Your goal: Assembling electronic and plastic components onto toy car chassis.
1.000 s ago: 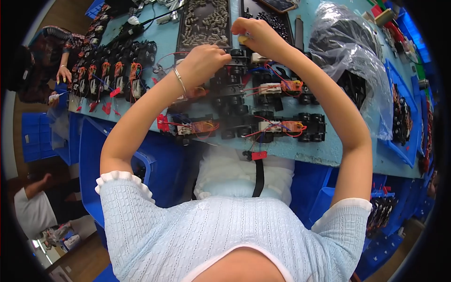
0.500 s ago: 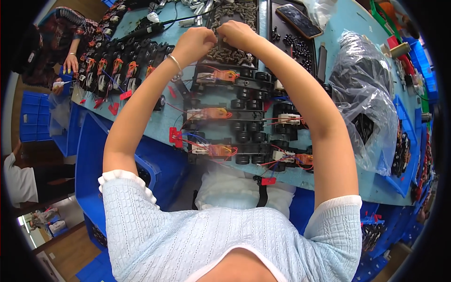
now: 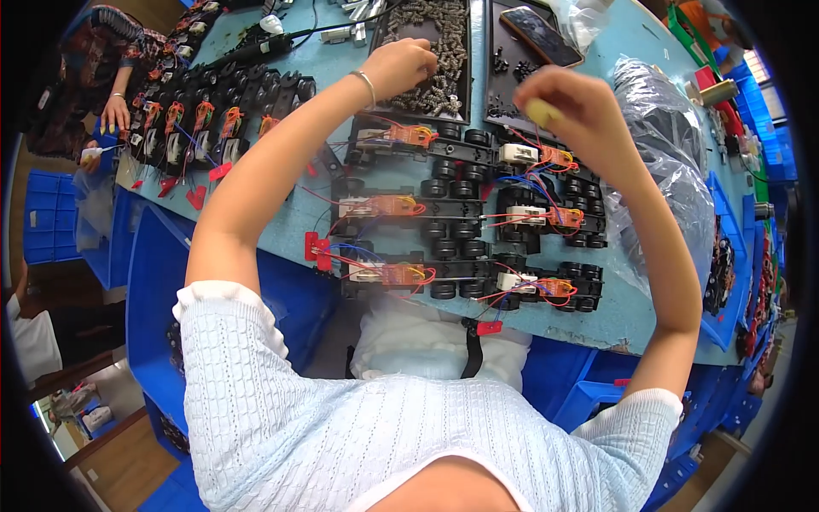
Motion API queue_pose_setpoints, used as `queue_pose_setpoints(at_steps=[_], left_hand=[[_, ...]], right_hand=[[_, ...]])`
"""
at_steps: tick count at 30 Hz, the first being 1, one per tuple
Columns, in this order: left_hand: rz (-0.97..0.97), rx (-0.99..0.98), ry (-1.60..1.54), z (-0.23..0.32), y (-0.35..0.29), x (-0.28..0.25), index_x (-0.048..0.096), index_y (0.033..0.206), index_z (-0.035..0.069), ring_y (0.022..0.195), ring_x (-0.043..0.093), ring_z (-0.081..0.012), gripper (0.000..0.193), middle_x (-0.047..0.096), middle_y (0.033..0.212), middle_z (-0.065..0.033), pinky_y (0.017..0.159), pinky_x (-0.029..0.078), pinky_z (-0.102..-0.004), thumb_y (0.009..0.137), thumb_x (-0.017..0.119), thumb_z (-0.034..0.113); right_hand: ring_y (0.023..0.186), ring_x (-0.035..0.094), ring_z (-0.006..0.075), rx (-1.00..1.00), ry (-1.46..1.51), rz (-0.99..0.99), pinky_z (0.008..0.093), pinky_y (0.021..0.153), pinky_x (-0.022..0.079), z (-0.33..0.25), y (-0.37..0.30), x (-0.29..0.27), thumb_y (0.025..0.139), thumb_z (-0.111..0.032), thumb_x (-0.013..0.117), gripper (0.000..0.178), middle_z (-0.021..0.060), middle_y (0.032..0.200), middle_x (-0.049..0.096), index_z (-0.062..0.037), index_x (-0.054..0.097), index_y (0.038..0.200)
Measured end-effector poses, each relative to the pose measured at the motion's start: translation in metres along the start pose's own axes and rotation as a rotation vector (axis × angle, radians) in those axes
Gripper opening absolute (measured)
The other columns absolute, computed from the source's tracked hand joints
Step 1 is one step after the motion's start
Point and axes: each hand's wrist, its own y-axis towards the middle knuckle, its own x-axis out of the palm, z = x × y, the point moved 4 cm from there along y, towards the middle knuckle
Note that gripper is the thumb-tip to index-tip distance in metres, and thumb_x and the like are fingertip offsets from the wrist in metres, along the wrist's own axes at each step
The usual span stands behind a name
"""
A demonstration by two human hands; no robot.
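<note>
My left hand [image 3: 401,68] is over a dark tray [image 3: 468,60] of small metal pieces [image 3: 448,96] that look like springs. Its fingers are pinched together; anything between them is hidden. Blurred by motion, my right hand [image 3: 576,107] hovers at the near right of a second dark tray [image 3: 502,90], which has tiny black parts [image 3: 525,72]. Yellow shows at its thumb; whether it grips anything is unclear. Below both hands lie several black toy-vehicle chassis [image 3: 461,207] in rows, with wheels, orange circuit boards [image 3: 394,206], white blocks and coloured wires.
A dark phone [image 3: 542,37] lies across the right tray. Clear plastic [image 3: 657,145] wraps dark items at the right. More wired chassis [image 3: 200,128] line the left, where another person's hand [image 3: 115,113] works. Blue bins [image 3: 162,282] stand below the table edge.
My right hand has left the spring tray, swinging right and nearer over the second tray. My left hand has shifted right over the metal pieces. More of the right-hand chassis shows.
</note>
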Motion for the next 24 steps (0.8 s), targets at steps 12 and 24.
queue_pose_setpoints(at_steps=[12, 24], left_hand=[[-0.015, -0.253, 0.033, -0.028, 0.024, 0.002, 0.067, 0.084, 0.009, 0.086, 0.062, -0.0285, 0.012, 0.064, 0.083, -0.0099, 0.075, 0.051, -0.0379, 0.074, 0.06, 0.009], [-0.233, -0.028, 0.059, 0.013, 0.02, 0.006, 0.065, 0.085, 0.006, 0.088, 0.062, -0.0301, 0.01, 0.063, 0.09, -0.0113, 0.077, 0.051, -0.0397, 0.076, 0.061, 0.01]], right_hand=[[0.073, 0.057, 0.0155, 0.174, -0.284, 0.16, 0.0243, 0.065, 0.044, -0.007, -0.165, -0.02, 0.068, 0.012, 0.06, 0.02, 0.0072, 0.08, 0.057, 0.0016, 0.06, 0.085], [0.072, 0.058, 0.0181, 0.184, -0.265, 0.211, 0.0257, 0.063, 0.045, -0.001, -0.212, -0.019, 0.066, 0.013, 0.061, 0.023, 0.0076, 0.081, 0.057, 0.0016, 0.061, 0.085]])
